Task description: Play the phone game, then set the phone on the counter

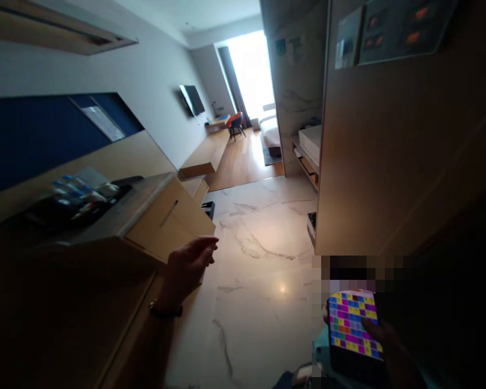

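Observation:
My left hand (191, 263) is raised in front of a wooden cabinet (162, 216), fingers loosely stretched toward the right, holding nothing. A dark band sits on its wrist (164, 310). The hand is close to the cabinet's corner but not touching it. My right hand is out of view. At the lower right another person, mostly in shadow, holds a phone (353, 324) whose screen shows a grid of coloured blocks; that person's fingers (383, 330) grip its right edge.
A dark tray with small packets (71, 197) lies on the cabinet top. White marble floor (263, 259) runs ahead to a wooden floor, a bed (272, 129), a desk chair (236, 123) and a wall television (192, 100). A wooden wall panel (389, 162) stands on the right.

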The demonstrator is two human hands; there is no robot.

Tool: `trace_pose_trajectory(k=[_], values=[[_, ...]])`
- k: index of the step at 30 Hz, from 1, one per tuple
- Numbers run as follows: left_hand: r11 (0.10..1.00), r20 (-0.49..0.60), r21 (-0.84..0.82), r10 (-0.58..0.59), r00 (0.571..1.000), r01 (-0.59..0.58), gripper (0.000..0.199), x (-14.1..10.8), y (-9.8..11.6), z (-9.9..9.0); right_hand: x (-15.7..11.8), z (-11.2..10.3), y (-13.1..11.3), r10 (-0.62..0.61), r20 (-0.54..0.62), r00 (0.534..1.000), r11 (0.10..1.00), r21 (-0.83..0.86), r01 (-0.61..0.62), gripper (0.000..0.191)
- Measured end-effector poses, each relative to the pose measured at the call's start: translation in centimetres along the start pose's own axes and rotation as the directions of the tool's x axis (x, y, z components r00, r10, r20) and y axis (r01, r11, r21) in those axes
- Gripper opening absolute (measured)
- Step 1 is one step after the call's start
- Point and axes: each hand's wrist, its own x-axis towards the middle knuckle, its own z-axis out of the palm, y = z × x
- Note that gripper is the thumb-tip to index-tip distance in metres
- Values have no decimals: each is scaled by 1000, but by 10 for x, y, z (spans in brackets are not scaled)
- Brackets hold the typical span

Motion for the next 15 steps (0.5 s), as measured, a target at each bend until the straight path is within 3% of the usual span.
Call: trace_pose_trajectory(k=[3,9,15], values=[[990,-21,38,-135,991,135,32,-22,-16,0,15,18,-17,137,92,986,990,21,-140,76],[942,10,27,-334,943,334,26,-59,-43,0,39,59,-23,314,207,927,948,-18,-317,106],[930,79,-2,-367,927,369,24,-61,-86,-10,55,109,-3,301,199,933,951,-132,-279,79]])
